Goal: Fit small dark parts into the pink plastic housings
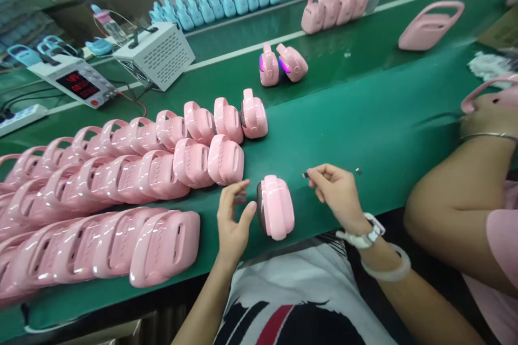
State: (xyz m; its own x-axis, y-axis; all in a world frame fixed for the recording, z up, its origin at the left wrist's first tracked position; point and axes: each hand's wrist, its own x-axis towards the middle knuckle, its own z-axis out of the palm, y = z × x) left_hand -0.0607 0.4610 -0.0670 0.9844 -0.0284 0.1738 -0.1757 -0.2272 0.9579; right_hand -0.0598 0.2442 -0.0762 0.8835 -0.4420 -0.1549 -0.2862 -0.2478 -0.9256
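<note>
A glossy pink portable speaker [278,207] with a carry handle and a dark front stands on the green mat before me. Just left of it is my left hand [234,218], fingers apart and holding nothing, the thumb close to the dark front. To the right of the speaker, my right hand [334,188] pinches a small black piece [306,175] between thumb and fingertips. It is too small to name for certain. Another tiny dark piece [358,171] lies on the mat beyond that hand.
Rows of pink speakers [165,248] fill the left side. Two lit speakers [268,67] stand ahead. A power supply [79,78] and a grey vented box [157,56] are at back left. Blue units [229,0] line the far side. A co-worker's hand [483,113] holds a pink speaker at right.
</note>
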